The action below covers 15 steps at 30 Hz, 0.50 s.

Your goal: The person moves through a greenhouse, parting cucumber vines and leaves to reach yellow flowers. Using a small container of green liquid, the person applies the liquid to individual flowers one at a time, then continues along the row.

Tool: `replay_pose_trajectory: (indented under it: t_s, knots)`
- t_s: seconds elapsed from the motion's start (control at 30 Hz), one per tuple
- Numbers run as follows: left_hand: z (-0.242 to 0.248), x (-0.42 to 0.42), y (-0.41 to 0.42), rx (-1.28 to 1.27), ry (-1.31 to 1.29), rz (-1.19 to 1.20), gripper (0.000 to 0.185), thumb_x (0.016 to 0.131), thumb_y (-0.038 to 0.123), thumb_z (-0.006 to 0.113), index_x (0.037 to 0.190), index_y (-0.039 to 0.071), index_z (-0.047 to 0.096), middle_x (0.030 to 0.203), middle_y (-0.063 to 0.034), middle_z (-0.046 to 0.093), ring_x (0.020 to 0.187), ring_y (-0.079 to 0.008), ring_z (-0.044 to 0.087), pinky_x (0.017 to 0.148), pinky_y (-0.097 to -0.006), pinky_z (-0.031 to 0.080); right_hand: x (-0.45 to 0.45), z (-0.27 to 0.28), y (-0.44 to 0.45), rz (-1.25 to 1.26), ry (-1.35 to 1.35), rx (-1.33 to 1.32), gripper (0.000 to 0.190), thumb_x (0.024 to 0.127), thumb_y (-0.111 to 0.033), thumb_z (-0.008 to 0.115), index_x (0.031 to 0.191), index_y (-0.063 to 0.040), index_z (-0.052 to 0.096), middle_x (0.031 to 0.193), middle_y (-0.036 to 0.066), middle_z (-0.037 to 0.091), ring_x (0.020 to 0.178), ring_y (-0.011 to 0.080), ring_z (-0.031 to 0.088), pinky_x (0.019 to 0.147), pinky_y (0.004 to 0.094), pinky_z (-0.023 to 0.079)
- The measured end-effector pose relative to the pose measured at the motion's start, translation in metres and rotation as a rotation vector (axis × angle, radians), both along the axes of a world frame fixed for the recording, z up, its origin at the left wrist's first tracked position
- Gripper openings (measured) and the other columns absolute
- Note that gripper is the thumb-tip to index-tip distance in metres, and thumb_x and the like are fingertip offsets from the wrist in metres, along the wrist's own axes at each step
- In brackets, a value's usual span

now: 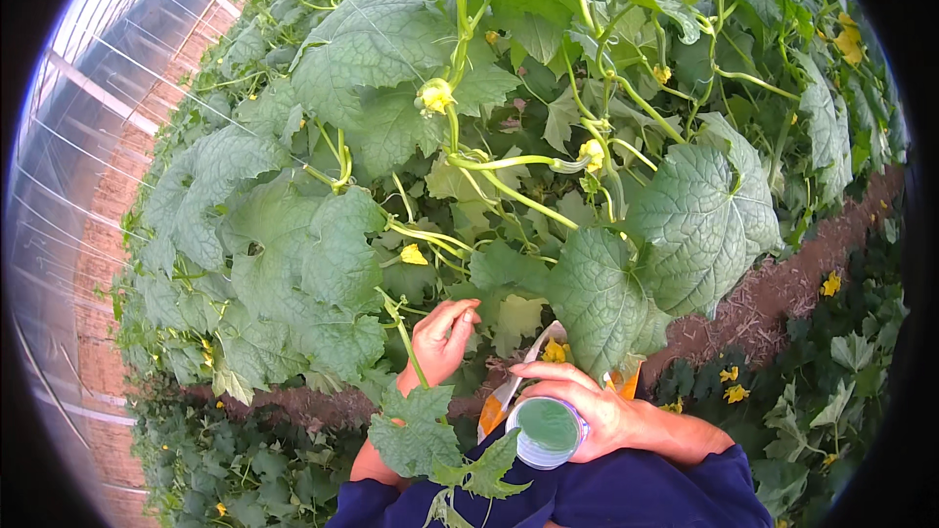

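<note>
My right hand (587,403) grips a clear plastic cup (535,458) with green liquid (548,424) inside, held close to my body. My left hand (440,341) is raised among the vines, fingers curled and thumb near the forefinger; whether something small is between them cannot be made out. A green vine stem (406,345) crosses my left wrist and leads down to a lobed leaf (418,436) over the forearm. Behind the cup hangs a white and orange bag (493,411) with yellow flowers (555,352) at its mouth, partly hidden by a large leaf (598,301).
Tangled vines carry yellow flowers, such as one low bloom (413,254), and slim young fruits with blossoms (590,154). Thin strings (257,133) run through the foliage. Bare soil (741,315) separates the plant rows. A greenhouse film wall (51,213) curves along the left.
</note>
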<state>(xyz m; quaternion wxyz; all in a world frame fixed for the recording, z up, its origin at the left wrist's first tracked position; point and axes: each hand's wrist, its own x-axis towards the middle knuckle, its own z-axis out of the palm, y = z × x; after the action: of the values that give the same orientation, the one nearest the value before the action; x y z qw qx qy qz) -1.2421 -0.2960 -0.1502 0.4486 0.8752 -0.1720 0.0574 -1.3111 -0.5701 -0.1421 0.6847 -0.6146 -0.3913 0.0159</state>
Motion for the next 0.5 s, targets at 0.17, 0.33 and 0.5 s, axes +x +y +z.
replay_pose_trajectory:
  t_s: [0.17,0.33,0.5]
  knots:
    - [0.046,0.056,-0.056,-0.188,-0.347,0.036,0.032,0.103,-0.001,0.061,0.135,-0.004,0.062,0.109,-0.0118,0.066,0.086,-0.0154,0.065,0.074,-0.0285,0.055,0.008,0.017,-0.044,0.068,-0.007,0.051,0.074,0.074,-0.007,0.091,0.137,0.002,0.054,0.151,0.024,0.050,0.136,0.0380,0.055,0.111,0.0451,0.049]
    - [0.112,0.119,-0.102,-0.079,-0.596,0.346,0.049,0.104,0.003,0.062,0.150,-0.001,0.047,0.132,-0.0131,0.054,0.104,-0.0157,0.059,0.078,-0.0276,0.053,0.012,0.014,-0.055,0.042,-0.012,0.080,0.069,0.071,-0.009,0.092,0.130,0.005,0.059,0.132,0.021,0.064,0.134,0.0373,0.057,0.108,0.0450,0.050]
    - [0.146,0.149,-0.089,0.112,-0.631,0.331,0.029,0.100,0.008,0.072,0.126,-0.004,0.068,0.108,-0.0083,0.066,0.082,-0.0139,0.062,0.069,-0.0272,0.052,0.014,0.022,-0.064,0.022,-0.002,-0.008,0.070,0.069,-0.008,0.092,0.130,0.005,0.059,0.126,0.019,0.070,0.134,0.0371,0.056,0.108,0.0462,0.048]
